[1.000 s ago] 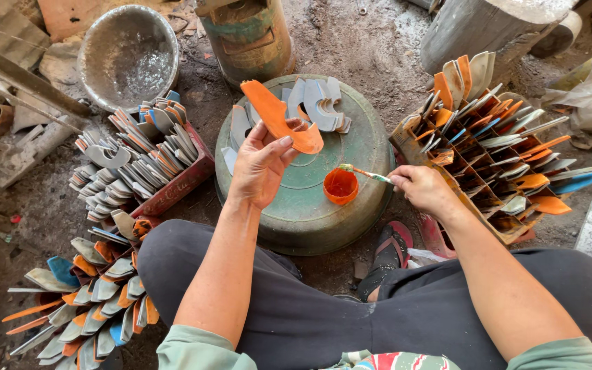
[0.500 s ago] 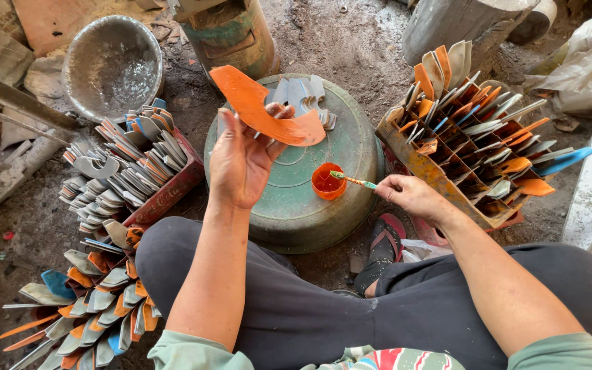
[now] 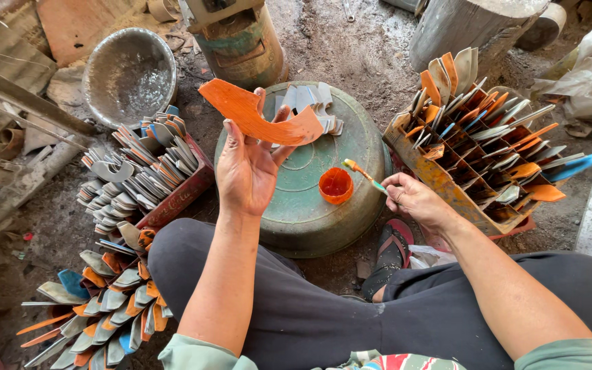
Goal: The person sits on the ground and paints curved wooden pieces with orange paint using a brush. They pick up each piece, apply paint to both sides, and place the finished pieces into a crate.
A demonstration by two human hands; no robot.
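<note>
Dirt floor [image 3: 351,48] carries everything; person sits low on it, dark trousers, legs spread around an upturned green basin [image 3: 310,205] that serves as a bench between the knees, so the work sits within arm's reach.

Right side: wooden crate [image 3: 447,185] with dividers, blades standing on edge in the slots, many orange-coated; standing apart like this keeps the faces from touching.

Left side: red tray [image 3: 186,192] packed with bare grey blades in rows; below it a fanned heap of blades [image 3: 104,308], mixed grey, orange and blue, lying on the floor by the left knee.

Far left: empty metal bowl [image 3: 128,75], well apart from the hands.

On the basin top: small stack of grey blades [image 3: 310,103] at the far edge; orange paint cup [image 3: 336,185] near the right edge, just beside the brush hand.

Left hand [image 3: 248,171]: palm up, fingers spread, propping the curved orange blade [image 3: 255,116] on the fingertips above the basin; it touches only edges and underside, likely so the painted face stays unsmudged.

Right hand [image 3: 412,199]: closed around a toothbrush [image 3: 361,173], bristles orange, tip poised just above the cup.
</note>
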